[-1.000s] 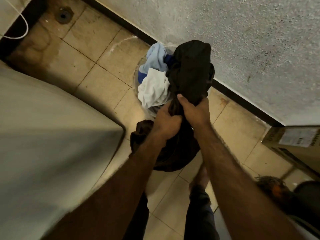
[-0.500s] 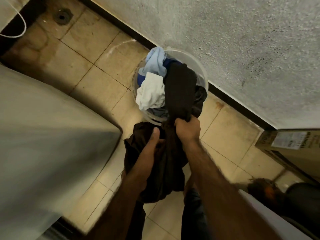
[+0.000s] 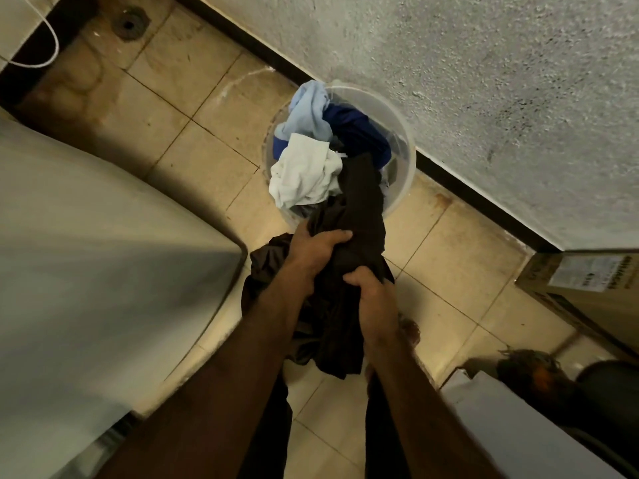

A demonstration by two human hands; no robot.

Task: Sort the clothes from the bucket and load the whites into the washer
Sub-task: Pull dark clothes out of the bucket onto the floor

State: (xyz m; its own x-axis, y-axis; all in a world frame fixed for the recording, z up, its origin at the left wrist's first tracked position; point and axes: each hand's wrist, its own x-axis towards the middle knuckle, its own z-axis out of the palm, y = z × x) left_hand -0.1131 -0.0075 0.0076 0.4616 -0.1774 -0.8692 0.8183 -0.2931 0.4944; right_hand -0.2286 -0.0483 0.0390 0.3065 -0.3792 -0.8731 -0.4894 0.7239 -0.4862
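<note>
Both grips are clenched on the dark garment, left hand above right hand. Its long axis runs up into the bucket; the white garment lies there, nearer the left hand.

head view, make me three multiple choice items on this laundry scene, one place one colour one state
1. Where is the bucket? A on a shelf; B on the floor by the wall; C on a chair.
2. The held garment is: A white; B light blue; C dark.
3. The left hand is: A gripping the held garment; B flat and empty; C on the bucket rim.
B, it stands on the floor beside the wall; C, it looks near black; A, its fingers curl into the held garment.
</note>
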